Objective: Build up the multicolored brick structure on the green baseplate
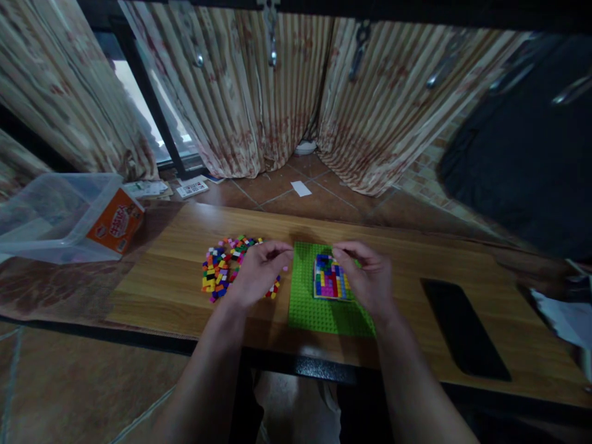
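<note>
A green studded baseplate (303, 308) lies on the wooden table. On it stands a low block of toy bricks (329, 283) in blue, red, yellow, pink and other colours. My right hand (370, 277) is over the block's right side, thumb and fingers pinched at its far edge; what they grip, if anything, is hidden. At the baseplate's left edge, my left hand (259, 271) holds its thumb and fingertips together, and I cannot make out anything between them. Partly behind that hand spreads a pile of loose bricks (215, 271) in many colours.
A black phone-like slab (465, 330) lies on the table (161, 277) to the right. A clear plastic bin (60, 216) with an orange label stands at the far left. Papers (192, 187) lie beyond the table, before striped curtains (222, 92). White paper (562, 314) is at the right edge.
</note>
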`<state>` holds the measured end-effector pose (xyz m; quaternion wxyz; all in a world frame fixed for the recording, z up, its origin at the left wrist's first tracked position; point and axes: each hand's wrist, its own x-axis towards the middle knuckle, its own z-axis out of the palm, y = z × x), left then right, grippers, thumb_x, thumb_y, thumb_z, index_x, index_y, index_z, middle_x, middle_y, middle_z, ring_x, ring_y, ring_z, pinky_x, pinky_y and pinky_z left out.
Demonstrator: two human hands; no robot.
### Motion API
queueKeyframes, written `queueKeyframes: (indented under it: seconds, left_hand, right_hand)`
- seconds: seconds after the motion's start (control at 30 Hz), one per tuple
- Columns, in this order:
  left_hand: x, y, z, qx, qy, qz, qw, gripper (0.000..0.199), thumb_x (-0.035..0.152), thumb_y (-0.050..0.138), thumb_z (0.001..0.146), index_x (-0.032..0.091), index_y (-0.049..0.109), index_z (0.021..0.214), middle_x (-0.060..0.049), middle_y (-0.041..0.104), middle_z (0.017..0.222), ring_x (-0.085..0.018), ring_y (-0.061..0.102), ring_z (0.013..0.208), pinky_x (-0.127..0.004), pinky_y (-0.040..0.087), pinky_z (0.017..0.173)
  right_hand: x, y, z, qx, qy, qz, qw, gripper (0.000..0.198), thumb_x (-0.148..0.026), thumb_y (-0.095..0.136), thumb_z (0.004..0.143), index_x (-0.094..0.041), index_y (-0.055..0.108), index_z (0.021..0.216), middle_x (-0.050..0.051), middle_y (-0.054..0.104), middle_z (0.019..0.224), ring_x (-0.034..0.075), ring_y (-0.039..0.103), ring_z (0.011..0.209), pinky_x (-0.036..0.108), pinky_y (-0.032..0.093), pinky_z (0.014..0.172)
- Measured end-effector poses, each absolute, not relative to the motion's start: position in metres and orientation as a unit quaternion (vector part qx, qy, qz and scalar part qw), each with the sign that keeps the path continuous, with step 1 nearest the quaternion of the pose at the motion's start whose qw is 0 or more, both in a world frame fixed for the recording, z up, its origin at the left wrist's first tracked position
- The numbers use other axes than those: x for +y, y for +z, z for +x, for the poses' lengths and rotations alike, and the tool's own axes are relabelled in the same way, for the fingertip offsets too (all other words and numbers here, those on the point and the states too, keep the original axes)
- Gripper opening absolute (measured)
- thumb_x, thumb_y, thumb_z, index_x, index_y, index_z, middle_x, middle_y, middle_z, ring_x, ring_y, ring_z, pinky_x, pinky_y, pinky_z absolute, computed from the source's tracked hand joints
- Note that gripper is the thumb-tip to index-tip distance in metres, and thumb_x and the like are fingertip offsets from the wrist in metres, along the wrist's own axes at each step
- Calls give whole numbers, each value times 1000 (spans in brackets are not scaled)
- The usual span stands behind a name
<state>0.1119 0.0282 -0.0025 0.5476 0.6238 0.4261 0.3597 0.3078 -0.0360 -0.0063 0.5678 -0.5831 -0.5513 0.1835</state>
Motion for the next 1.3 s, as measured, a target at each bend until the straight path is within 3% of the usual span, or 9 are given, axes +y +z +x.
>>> queueKeyframes:
  seconds: [0.2,0.5,0.67,0.87,1.03,1.3]
  left_hand:
    - [16,6,128,338,358,510,706,23,31,72,73,15,75,89,-3,67,77,-10,54,67,-25,43,66]
    - [15,6,140,303,361,436,766,29,27,80,65,14,71,89,0,62,73,-7,53,64,-22,43,64]
    - [15,3,144,334,374,440,745,29,24,76,68,13,68,94,-2,67,76,-8,56,66,-23,43,65]
    - [24,-13,146,469,387,507,611,15,21,68,73,14,69,87,0,67,72,-10,56,64,-23,42,61]
    - [22,-22,150,456,349,592,565,15,22,63,77,16,72,88,-1,70,77,-13,61,71,-24,47,66]
    - [20,-28,157,431,332,655,525,17,19,59,81,17,74,88,-3,73,84,-16,66,80,-26,51,74]
  right_hand:
    - [-39,0,294,-612,218,-534,541,12,-26,65,85,-26,74,93,2,71,92,17,65,88,32,51,80]
    - [-39,0,293,-617,242,-520,538,13,-27,66,85,-28,75,94,2,71,94,18,65,92,34,51,82]
    - [-39,-3,309,-604,234,-552,525,10,-29,66,84,-25,74,88,2,70,89,18,65,86,33,51,79]
    - [-38,-16,337,-593,196,-604,495,13,-33,65,84,-24,75,84,3,70,90,19,64,85,33,51,77]
    - [-37,-22,338,-623,194,-619,437,13,-33,66,83,-26,76,84,4,69,90,20,64,88,37,50,82]
    - [-35,-26,337,-628,189,-620,430,7,-32,70,80,-29,76,81,3,67,91,21,63,90,38,47,85]
